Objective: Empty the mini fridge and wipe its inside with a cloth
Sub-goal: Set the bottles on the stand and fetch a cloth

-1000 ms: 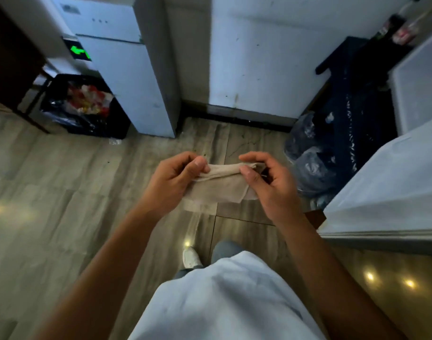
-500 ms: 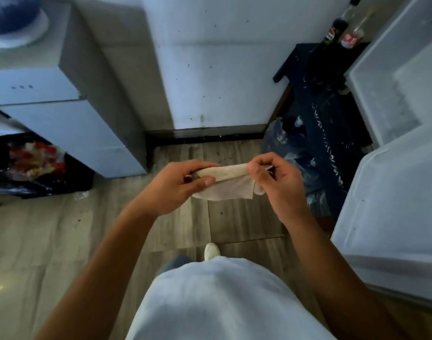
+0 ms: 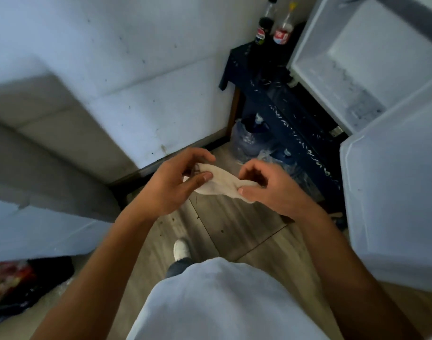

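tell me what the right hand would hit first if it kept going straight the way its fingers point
The right hand points left along the cloth, so it would likely meet the left hand first; both pinch the same cloth.

The cloth [image 3: 222, 181] is small, off-white to beige, soft and folded into a narrow band. It hangs in the air at the middle of the view, stretched from about 10 o'clock down to 4 o'clock, its upper left end bunched and its lower right end drooping to a rounded flap. The fridge [image 3: 371, 69] stands at 2 o'clock from the cloth, well apart from it. It is white, its door [image 3: 393, 197] swung wide open at 3 o'clock, the inner face of the door plain and bare. The cavity shows white walls with a grey, speckled patch low on the back.
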The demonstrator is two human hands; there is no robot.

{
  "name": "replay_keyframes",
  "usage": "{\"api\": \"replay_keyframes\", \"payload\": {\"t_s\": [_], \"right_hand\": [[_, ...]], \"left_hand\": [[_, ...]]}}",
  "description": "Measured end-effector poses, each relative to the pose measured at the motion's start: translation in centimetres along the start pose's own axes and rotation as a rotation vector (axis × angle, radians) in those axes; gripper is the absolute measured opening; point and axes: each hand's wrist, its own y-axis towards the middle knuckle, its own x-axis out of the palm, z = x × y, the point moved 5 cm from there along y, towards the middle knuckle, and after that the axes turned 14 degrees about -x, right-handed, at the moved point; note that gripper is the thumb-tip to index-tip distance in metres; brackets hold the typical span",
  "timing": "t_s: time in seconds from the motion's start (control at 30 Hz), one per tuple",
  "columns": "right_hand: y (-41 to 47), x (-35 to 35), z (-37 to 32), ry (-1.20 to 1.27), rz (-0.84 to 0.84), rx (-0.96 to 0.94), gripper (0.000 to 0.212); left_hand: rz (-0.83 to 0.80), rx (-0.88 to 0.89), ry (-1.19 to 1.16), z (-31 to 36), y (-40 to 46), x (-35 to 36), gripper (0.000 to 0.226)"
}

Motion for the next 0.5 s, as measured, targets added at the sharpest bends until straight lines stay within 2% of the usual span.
{"api": "replay_keyframes", "payload": {"t_s": [0.17, 0.33, 0.43, 0.5], "right_hand": [[2.5, -0.4, -0.6, -0.042, 0.116, 0.091, 0.038], [3.5, -2.9, -0.5, -0.189, 0.283, 0.078, 0.019], [4.0, -5.3, 0.0, -0.418, 0.361, 0.061, 0.025], [4.4, -6.8, 1.0, -0.427, 0.388, 0.089, 0.030]], "left_hand": [[-0.203, 0.128, 0.088, 2.1, 5.3, -2.3, 0.025], [-0.338, 0.222, 0.139, 4.6, 10.5, -2.1, 0.026], [-0.408, 0.256, 0.244, 5.7, 14.1, -0.6, 0.028], [-0.444, 0.293, 0.338, 6.7, 16.6, 0.5, 0.032]]}}
